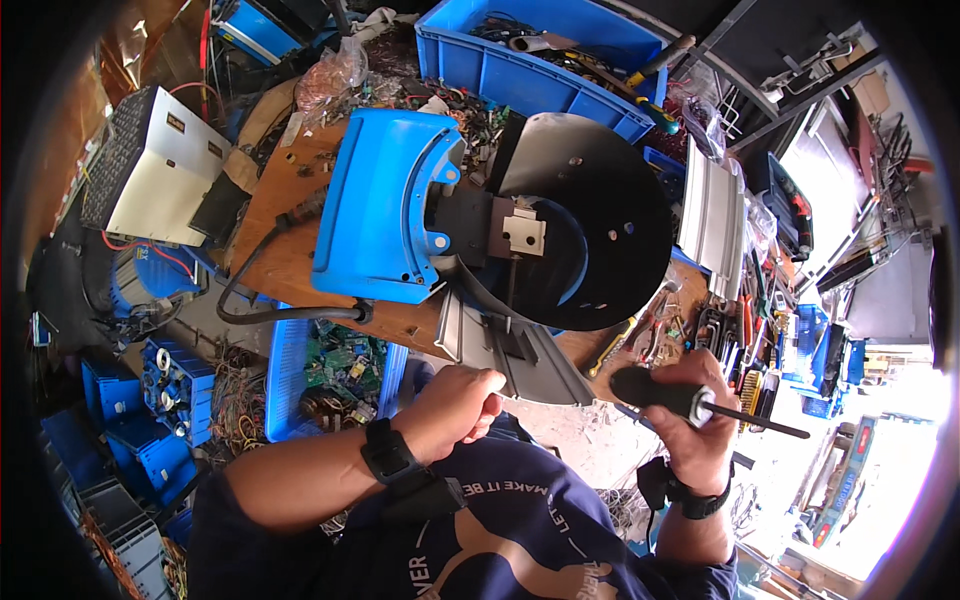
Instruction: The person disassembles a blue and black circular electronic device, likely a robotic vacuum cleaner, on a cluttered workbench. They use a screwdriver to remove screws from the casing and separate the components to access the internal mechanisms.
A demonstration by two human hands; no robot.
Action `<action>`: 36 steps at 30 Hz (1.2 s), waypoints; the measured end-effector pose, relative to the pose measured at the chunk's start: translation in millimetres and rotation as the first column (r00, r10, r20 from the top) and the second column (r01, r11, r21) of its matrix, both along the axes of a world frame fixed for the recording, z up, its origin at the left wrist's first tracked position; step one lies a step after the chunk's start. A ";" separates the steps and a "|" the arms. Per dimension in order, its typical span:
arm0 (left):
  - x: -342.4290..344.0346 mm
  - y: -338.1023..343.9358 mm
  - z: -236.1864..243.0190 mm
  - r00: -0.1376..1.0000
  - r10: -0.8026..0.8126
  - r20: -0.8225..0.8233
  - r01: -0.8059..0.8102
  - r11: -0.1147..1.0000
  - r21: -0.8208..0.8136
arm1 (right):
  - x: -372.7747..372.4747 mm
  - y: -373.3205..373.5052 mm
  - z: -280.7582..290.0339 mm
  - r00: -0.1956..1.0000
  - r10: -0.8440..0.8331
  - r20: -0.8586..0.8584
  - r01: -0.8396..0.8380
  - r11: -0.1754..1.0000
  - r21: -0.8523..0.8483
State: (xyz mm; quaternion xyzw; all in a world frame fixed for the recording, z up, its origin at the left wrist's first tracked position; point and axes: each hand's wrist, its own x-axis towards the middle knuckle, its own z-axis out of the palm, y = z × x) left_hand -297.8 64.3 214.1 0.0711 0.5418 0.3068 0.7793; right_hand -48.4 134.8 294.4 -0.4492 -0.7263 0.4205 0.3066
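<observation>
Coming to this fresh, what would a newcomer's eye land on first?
Probably the bright blue housing near the centre, with a large black round shell to its right. Next, at lower right, the right hand gripping a dark-handled tool, its shaft pointing right.

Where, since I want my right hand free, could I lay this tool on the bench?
Bare wood shows between the blue housing and the black cable's loop, plus a smaller strip between housing and blue crate. Crowded: hand tools at right, scrap behind.

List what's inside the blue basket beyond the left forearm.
Green circuit boards and darker bits lie heaped in the blue basket; anything beneath them is covered.
</observation>
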 end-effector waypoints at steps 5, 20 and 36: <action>2.2 0.8 -4.2 1.000 0.007 -0.022 -0.007 1.000 0.010 | -33.7 12.0 9.4 0.952 0.188 0.243 -0.216 0.972 0.094; 0.3 -2.5 -7.8 0.998 0.070 -0.005 -0.070 0.998 0.000 | -54.8 2.4 -25.2 0.871 0.281 0.403 -0.332 0.941 0.061; 0.5 -5.8 -3.7 0.998 0.064 -0.008 -0.064 0.998 0.003 | -72.0 13.8 -31.2 0.768 0.373 0.521 -0.481 0.873 0.083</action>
